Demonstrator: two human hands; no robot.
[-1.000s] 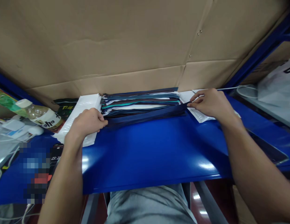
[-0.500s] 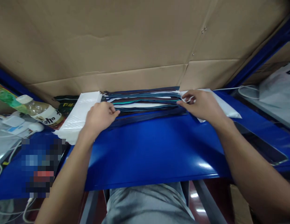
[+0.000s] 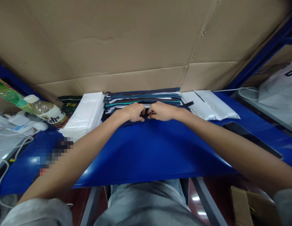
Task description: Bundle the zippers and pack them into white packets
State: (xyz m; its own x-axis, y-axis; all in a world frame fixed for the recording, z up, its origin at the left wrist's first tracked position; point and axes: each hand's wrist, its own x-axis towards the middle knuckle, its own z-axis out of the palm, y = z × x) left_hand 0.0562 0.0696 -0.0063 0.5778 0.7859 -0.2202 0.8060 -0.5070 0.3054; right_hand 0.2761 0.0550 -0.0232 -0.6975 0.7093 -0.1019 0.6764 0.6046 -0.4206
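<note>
Blue surface (image 3: 155,150) backed by cardboard (image 3: 127,40), with a stack of long dark zippers (image 3: 146,97) lying along its far edge between white plastic bags (image 3: 86,111) and white packets (image 3: 210,105). Left hand (image 3: 131,112) and right hand (image 3: 161,111) side by side at the stack's near middle, fingers curled shut, pinching a dark zipper there.
</note>
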